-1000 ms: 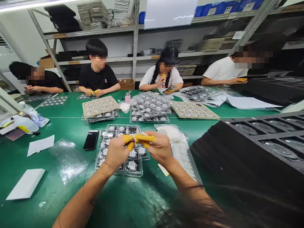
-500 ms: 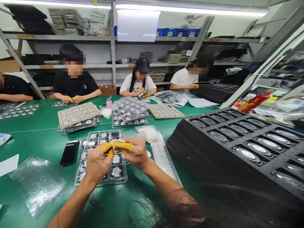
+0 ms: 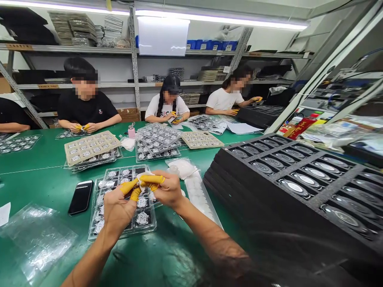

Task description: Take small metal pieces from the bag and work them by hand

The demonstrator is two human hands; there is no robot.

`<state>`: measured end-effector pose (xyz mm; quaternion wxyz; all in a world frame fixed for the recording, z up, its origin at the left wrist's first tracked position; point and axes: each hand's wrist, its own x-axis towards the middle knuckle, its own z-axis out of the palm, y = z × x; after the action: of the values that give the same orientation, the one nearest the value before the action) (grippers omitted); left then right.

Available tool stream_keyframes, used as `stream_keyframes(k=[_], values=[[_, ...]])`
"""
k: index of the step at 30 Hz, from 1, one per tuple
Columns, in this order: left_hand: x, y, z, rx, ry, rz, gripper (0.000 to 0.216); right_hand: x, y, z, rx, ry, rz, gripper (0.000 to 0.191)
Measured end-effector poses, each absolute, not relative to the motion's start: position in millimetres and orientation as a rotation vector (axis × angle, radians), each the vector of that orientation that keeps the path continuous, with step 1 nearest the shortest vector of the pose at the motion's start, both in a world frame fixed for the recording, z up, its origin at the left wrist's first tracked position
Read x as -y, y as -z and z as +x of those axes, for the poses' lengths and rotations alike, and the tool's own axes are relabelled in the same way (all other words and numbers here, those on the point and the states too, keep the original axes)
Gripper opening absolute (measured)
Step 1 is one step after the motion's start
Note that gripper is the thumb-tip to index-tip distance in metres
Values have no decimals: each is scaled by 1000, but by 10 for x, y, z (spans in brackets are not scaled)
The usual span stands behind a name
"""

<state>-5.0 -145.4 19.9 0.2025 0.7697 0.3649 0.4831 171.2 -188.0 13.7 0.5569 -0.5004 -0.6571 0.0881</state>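
My left hand point(image 3: 119, 211) and my right hand point(image 3: 169, 191) meet above a clear plastic blister tray point(image 3: 151, 227) of round silver pieces. Yellow finger cots cover several fingertips. Both hands pinch a small white wipe point(image 3: 145, 180) between those fingertips, and whatever lies inside its folds is hidden. The tray's pieces sit in dark pockets, and my hands hide its middle.
A black phone point(image 3: 80, 197) lies left of the tray, near a loose plastic sheet point(image 3: 36, 243). A tall stack of black foam trays point(image 3: 287, 175) fills the right. Beige trays and blister stacks stand farther along the green table point(image 3: 38, 167), with co-workers beyond them.
The whole view has swung, so the table and the black foam stack sit farther left and lower. My hands stay together on the white wipe, working it between the fingertips.
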Motion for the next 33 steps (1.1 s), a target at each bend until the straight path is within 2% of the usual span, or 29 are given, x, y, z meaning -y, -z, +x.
stream_keyframes(k=[6, 12, 17, 19, 21, 28, 33], values=[[1475, -174, -12, -970, -1434, 1988, 26, 1767, -90, 1749, 1449, -197, -1114, 26], [1458, -211, -62, -941, -1440, 2175, 24, 1899, -64, 1669, 1571, -141, -1142, 41], [1465, -224, -61, -849, -1469, 2307, 25, 1884, -23, 1659, 1691, 265, -874, 48], [1466, -186, -49, -836, -1523, 2284, 25, 1844, -24, 1653, 1603, 316, -808, 49], [1476, -142, -30, -849, -1574, 2216, 25, 1815, -42, 1636, 1516, 252, -781, 47], [1584, -182, 59, -795, -1655, 1878, 18, 1769, -96, 1603, 1360, 44, -878, 22], [1540, -152, 86, -737, -1587, 1754, 22, 1822, -109, 1700, 1469, 259, -1039, 32]])
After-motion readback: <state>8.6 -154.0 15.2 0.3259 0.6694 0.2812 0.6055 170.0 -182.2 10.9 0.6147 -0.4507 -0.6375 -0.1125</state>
